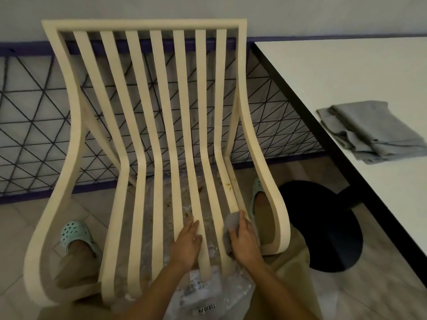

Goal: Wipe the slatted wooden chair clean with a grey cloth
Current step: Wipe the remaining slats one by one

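Note:
The pale slatted wooden chair (pixel 147 116) fills the middle of the head view, its back toward the wall and its seat slats running down to me. My right hand (pixel 245 242) holds a small grey cloth (pixel 231 224) against a right-hand seat slat near the front. My left hand (pixel 186 243) lies flat with straight fingers on the slats beside it. Brownish stains mark the slats and the plastic around the seat's right side.
Clear plastic wrap with a printed label (pixel 205 294) lies under the seat. A white table with a black edge (pixel 346 72) stands at the right, with folded grey cloths (pixel 374 130) on it and a black round base (pixel 323 225) below. A purple wire fence (pixel 30 125) runs behind.

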`<state>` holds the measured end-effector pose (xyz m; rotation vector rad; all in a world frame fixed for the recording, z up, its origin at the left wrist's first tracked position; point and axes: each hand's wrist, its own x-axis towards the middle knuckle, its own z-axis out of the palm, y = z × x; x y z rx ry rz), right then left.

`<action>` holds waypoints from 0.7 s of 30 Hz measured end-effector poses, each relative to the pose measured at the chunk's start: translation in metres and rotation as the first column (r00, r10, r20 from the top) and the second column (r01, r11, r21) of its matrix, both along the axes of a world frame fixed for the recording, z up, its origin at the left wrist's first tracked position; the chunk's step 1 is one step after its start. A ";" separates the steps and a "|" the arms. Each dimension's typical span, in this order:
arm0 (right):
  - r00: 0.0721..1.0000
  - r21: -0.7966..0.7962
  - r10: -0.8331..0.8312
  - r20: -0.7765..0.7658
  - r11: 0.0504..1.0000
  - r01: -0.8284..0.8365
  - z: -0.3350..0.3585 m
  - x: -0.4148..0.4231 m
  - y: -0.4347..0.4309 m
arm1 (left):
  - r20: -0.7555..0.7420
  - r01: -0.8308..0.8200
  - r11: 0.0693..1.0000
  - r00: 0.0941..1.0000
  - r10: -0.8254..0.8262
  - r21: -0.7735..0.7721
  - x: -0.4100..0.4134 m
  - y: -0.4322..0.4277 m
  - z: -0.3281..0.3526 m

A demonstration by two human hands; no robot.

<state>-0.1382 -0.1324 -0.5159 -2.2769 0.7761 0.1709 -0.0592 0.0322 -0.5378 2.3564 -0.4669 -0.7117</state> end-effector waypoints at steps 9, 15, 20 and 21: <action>0.991 -0.205 -0.073 -0.114 0.978 0.048 -0.027 0.017 -0.002 | 0.092 -0.014 0.980 0.996 -0.005 0.199 0.009 -0.017 0.008; 0.997 -0.306 -0.011 -0.083 0.952 -0.015 -0.039 0.037 -0.010 | 0.112 0.057 0.958 0.990 -0.092 0.280 0.030 -0.024 -0.010; 0.989 -0.362 0.082 -0.120 0.924 -0.121 -0.044 0.048 -0.013 | 0.120 0.089 0.932 0.983 -0.139 0.352 0.047 -0.030 -0.023; 0.987 -0.370 0.086 -0.134 0.920 -0.130 -0.043 0.050 -0.013 | 0.133 0.090 0.928 0.980 -0.147 0.360 0.051 -0.031 -0.025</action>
